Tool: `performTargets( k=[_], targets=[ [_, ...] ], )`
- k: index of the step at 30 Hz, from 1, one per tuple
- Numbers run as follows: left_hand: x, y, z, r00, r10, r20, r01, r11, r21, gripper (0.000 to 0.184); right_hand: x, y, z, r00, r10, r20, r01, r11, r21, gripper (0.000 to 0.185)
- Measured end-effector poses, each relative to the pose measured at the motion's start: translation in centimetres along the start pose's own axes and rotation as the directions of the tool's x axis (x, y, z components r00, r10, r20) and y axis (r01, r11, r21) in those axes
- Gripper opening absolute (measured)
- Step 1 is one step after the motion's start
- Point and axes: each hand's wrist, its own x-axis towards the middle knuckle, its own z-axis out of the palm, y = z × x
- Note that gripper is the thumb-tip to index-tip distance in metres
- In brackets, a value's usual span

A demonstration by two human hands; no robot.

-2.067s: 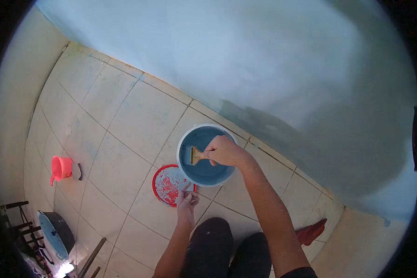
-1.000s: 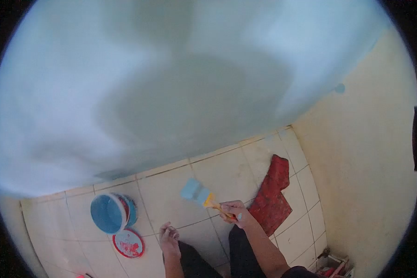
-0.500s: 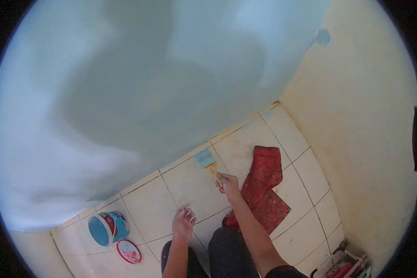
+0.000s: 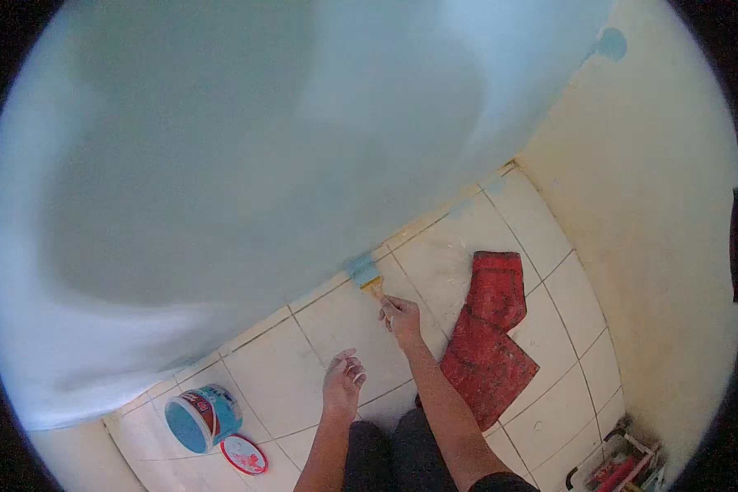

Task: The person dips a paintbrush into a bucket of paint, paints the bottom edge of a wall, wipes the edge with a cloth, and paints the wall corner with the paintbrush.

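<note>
Blue bristles of a paintbrush [image 4: 364, 270] lie at the foot of the blue wall [image 4: 221, 164] in the head view; I cannot confirm contact. My right hand [image 4: 402, 318] grasps the handle, fingers wrapped close to the ferrule, a hold I judge suited to steering the broad tip along the wall's lower edge. My left hand [image 4: 344, 379] hangs over the tiled floor [image 4: 336, 324], fingers loosely bent, grasping nothing that I can see; I take it to be placed clear of the brush's path.

To the left, near the wall, I note an open bucket [image 4: 219, 407] with blue inside, presumably set there for easy reach. Just beside it lies a red-edged lid [image 4: 244, 455], smeared pale; lying there, it leaves the bucket's mouth uncovered. A dark-spotted red cloth [image 4: 492, 344] lies spread right of the right hand, its purpose undetermined. At lower right, a crate [image 4: 619, 467] stands near the side wall [image 4: 631, 205], contents unclear.
</note>
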Motion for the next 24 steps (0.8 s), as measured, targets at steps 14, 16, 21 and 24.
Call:
performTargets(
  k=[14,16,21,24],
  targets=[
    [0.1,-1.7,-2.4,0.998,-0.024,-0.064,0.025,1.000,0.003,0.028,-1.9,-0.7,-2.1,0.999,-0.041,0.029,0.036,0.989,0.140,0.029],
    [0.2,-1.9,-2.5,0.995,-0.043,-0.089,0.044,0.999,0.004,0.028,-1.9,-0.3,-2.6,0.999,-0.052,0.001,0.051,0.994,0.098,0.028],
    [-0.2,-2.8,-2.5,0.998,-0.023,-0.065,0.025,0.999,0.027,0.026,0.4,2.0,-2.8,0.992,-0.127,-0.015,0.126,0.991,-0.052,0.025],
    [-0.1,-3.0,-2.9,0.996,-0.041,-0.075,0.045,0.998,0.052,0.026,1.7,2.0,-2.2,0.994,-0.111,-0.022,0.108,0.988,-0.110,0.019]
  ],
)
